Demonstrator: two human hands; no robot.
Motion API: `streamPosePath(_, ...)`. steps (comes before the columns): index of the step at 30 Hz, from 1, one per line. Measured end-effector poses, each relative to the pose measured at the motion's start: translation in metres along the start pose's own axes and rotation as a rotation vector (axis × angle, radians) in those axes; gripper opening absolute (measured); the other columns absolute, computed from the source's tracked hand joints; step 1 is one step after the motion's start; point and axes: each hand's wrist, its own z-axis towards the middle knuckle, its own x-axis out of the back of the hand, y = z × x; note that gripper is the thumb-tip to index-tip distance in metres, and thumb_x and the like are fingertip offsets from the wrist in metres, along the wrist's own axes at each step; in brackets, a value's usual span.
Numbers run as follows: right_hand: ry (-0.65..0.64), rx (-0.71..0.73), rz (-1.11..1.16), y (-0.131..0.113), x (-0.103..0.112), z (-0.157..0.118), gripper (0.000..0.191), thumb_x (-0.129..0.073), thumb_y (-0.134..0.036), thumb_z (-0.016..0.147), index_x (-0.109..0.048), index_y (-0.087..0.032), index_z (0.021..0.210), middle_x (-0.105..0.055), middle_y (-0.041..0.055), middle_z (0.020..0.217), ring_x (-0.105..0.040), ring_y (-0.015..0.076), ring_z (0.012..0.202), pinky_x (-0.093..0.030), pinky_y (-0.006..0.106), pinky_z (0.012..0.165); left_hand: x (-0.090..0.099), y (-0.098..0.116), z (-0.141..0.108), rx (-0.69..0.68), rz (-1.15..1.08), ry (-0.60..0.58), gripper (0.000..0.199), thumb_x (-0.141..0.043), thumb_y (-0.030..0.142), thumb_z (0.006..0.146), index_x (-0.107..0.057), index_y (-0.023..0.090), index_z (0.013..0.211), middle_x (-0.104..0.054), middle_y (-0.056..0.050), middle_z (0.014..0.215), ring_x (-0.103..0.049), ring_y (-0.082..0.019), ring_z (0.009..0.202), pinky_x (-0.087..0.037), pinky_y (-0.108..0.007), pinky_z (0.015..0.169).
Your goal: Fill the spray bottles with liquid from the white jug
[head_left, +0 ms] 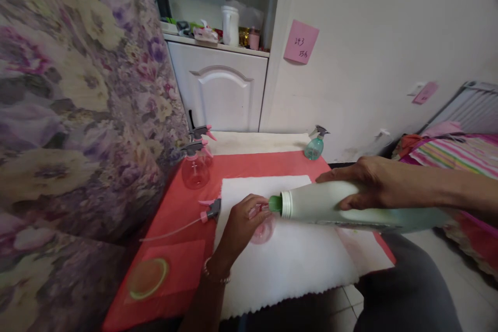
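Observation:
My left hand (247, 218) is wrapped round the neck of a clear pink spray bottle body (262, 231), which stands upright on a white cloth (307, 259). Tilted almost flat, a large pale green bottle (322, 201) is held by my right hand (361, 184) over its upper side. Its green spout (275, 204) is at the mouth of the pink bottle, beside my left fingers. Whether liquid is flowing cannot be made out. Left of the cloth lies a loose grey and pink spray head (212, 211) with a long thin tube.
Pink spray bottles (195, 171) with grey heads stand at the table's back left. A green spray bottle (314, 148) is at the back right. A round yellow-rimmed object (148, 278) lies front left on the red table cover (175, 231). A floral curtain (78, 114) borders the left side.

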Motion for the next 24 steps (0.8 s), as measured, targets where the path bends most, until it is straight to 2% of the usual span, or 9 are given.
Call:
streamPosePath(4,0.009,-0.015,-0.044,0.0018,-0.0001,0.0004,0.048,-0.063,-0.037,0.084,-0.057,-0.026,0.130,-0.069,0.0018,0.076,-0.060,0.0161,0.061,-0.041,0.024,0.052,0.0001,-0.0005,0.0007,0.008,0.013,-0.005,0.011,-0.064,0.022,0.083,-0.068,0.021,0.093,-0.065,-0.002,0.093,-0.060,-0.017,0.092,-0.043,-0.028,0.084)
streamPosePath(13,0.013,-0.011,-0.051,0.0046,-0.0004,-0.0010,0.048,-0.064,-0.038,0.084,-0.057,-0.028,0.130,-0.070,0.0019,0.082,-0.062,0.0166,0.064,-0.043,0.025,0.055,-0.0001,0.0006,0.0009,0.005,0.025,-0.009,0.011,-0.064,0.025,0.083,-0.067,0.021,0.093,-0.065,-0.002,0.093,-0.060,-0.017,0.091,-0.044,-0.029,0.083)
streamPosePath(24,0.010,0.019,-0.034,0.0045,0.0013,-0.0022,0.047,-0.063,-0.036,0.084,-0.058,-0.024,0.129,-0.069,0.0017,0.076,-0.058,0.0146,0.057,-0.040,0.024,0.051,0.0000,0.0030,0.0018,-0.004,0.061,-0.008,0.011,-0.062,0.026,0.084,-0.067,0.021,0.092,-0.065,-0.002,0.092,-0.061,-0.018,0.089,-0.045,-0.029,0.081)
